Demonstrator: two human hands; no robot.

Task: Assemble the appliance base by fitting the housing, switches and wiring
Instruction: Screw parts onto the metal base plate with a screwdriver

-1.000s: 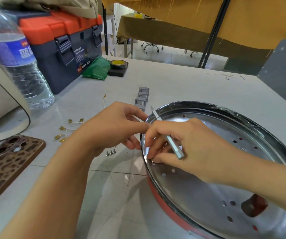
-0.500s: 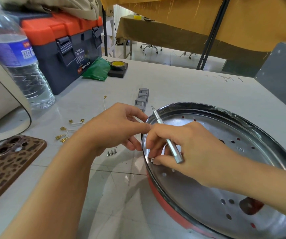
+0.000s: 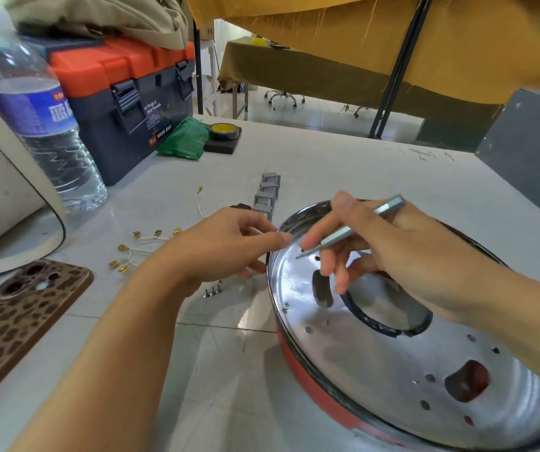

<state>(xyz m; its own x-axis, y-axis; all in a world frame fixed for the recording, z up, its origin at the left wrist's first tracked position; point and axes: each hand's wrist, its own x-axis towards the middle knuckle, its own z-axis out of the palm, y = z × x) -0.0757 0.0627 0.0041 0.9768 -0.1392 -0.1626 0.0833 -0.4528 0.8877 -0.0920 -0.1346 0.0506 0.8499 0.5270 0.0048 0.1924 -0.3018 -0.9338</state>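
Note:
The round appliance base [image 3: 376, 363], shiny metal inside with a red outer wall, lies on the table at the right. A screw [image 3: 286, 306] sits in a hole near its left rim. My right hand [image 3: 386, 252] holds a slim grey screwdriver [image 3: 350, 234], tip pointing down-left above the base plate. My left hand [image 3: 226, 249] rests at the base's left rim, thumb on the rim and fingers curled against the outer wall. Grey switches [image 3: 267, 197] lie in a row behind it. White wires with brass terminals [image 3: 138, 249] lie to the left. Three loose screws [image 3: 213, 291] sit under my left wrist.
A phone in a leopard case [image 3: 17, 318] lies at the near left. A water bottle [image 3: 43, 132], an orange and grey toolbox [image 3: 125, 89], a green bag [image 3: 183, 138] and a tape roll [image 3: 224, 131] stand at the back left. A grey panel [image 3: 529, 148] stands at the far right.
My right hand has lifted off the screw at the base's left rim and swung the screwdriver round, tip now pointing down-left. My left hand has stayed at the rim.

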